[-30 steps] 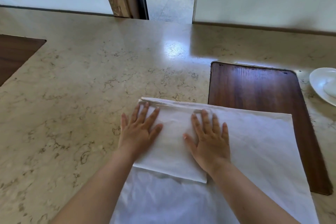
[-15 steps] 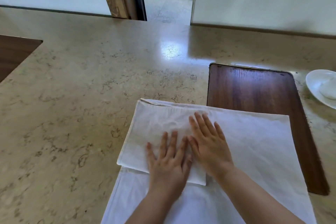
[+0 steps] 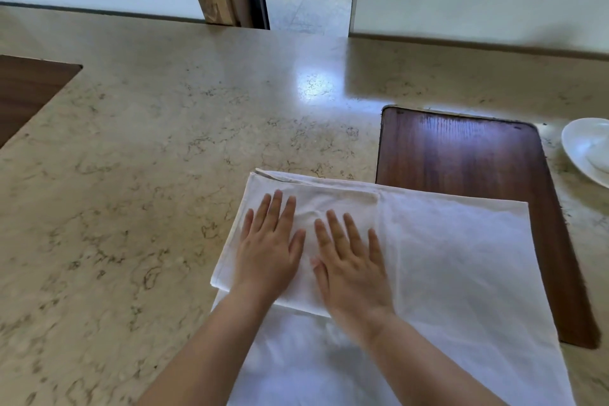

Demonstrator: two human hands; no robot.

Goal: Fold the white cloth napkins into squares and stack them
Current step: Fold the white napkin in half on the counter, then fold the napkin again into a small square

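Where legible (nothing): hands (image 3: 306, 257) on napkin (image 3: 333, 204).

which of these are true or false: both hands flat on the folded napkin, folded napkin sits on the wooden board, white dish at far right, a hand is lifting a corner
1. Both the left hand and right hand lie flat on the folded napkin. True.
2. The folded napkin sits on the wooden board. False: it lies on a larger unfolded napkin.
3. A white dish is at the far right. True.
4. A hand is lifting a corner. False: neither grips anything.
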